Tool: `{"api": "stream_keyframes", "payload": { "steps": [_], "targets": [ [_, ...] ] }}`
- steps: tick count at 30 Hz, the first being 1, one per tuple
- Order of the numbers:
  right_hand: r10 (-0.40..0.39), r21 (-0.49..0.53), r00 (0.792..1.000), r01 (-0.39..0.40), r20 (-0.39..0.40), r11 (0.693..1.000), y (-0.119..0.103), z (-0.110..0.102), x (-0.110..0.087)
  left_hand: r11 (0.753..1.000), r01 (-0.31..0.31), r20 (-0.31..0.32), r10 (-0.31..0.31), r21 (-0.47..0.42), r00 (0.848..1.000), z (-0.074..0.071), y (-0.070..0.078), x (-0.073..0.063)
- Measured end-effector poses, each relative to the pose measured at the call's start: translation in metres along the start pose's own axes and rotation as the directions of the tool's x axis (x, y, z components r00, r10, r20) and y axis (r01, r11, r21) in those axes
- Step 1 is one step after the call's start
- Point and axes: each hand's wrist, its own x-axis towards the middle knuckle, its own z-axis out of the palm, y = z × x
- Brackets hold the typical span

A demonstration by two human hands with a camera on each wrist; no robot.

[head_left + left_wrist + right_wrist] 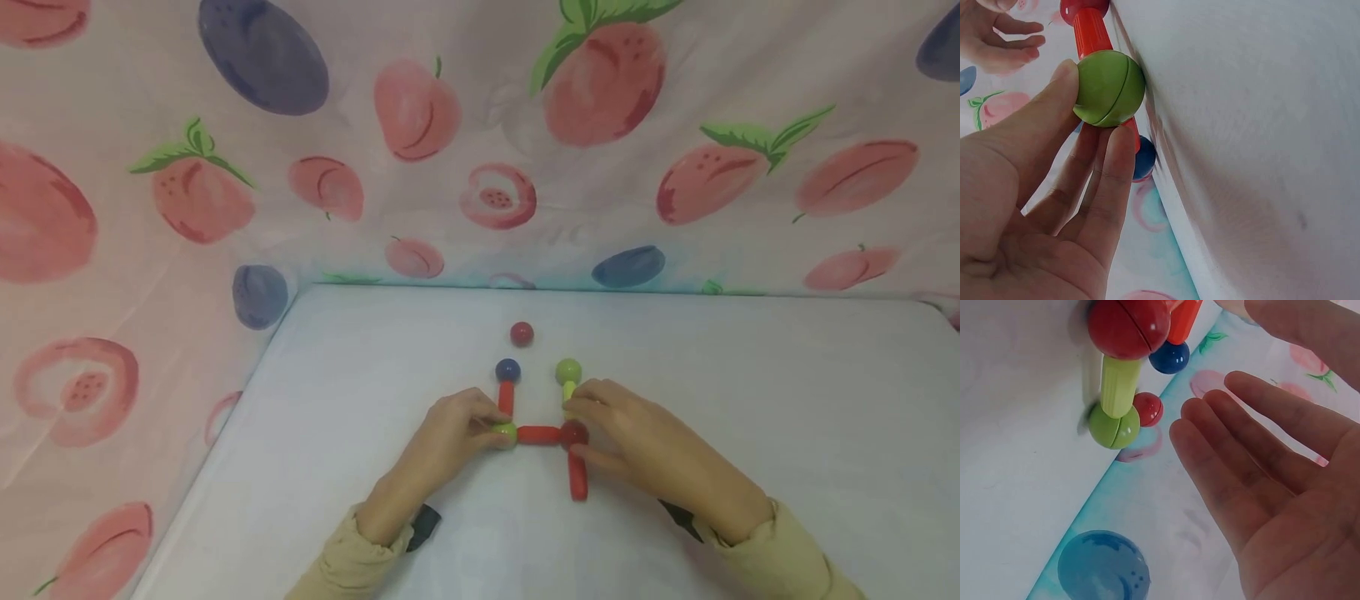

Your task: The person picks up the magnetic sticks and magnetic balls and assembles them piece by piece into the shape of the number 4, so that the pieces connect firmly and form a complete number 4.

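My left hand [456, 432] pinches a green ball [1109, 89] between thumb and fingertips, at the left corner of a joined ball-and-rod figure. A red rod [538, 435] runs from this ball to a dark red ball [574, 432]. Another red rod [506, 398] leads up to a blue ball [507, 370]. Over the figure's right side hovers my right hand [645, 437], its fingers extended and holding nothing. Beside it, a yellow-green rod [1120, 386] links the dark red ball to a second green ball [568, 371]. A third red rod [577, 479] points toward me from the dark red ball.
A loose red ball [522, 334] lies beyond the figure on the white table [360, 350]. Behind and to the left hangs a fruit-printed cloth [420, 200], meeting the table's far and left edges.
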Motion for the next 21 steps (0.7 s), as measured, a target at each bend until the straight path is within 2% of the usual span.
{"api": "stream_keyframes", "payload": {
  "steps": [8, 15, 21],
  "targets": [
    [-0.007, 0.018, 1.000, 0.008, -0.024, 1.000, 0.003, -0.004, 0.012, 1.000, -0.021, -0.003, 0.021, -0.008, 1.000, 0.000, -0.001, 0.000],
    [0.039, 0.048, 0.999, -0.040, 0.013, 0.998, 0.010, -0.004, 0.023, 0.999, -0.034, -0.005, 0.034, -0.002, 0.999, 0.001, 0.000, 0.001],
    [0.055, 0.059, 0.998, -0.056, 0.020, 0.997, 0.014, -0.004, 0.035, 1.000, -0.018, -0.009, 0.018, -0.004, 1.000, 0.000, 0.001, -0.001]
  ]
}}
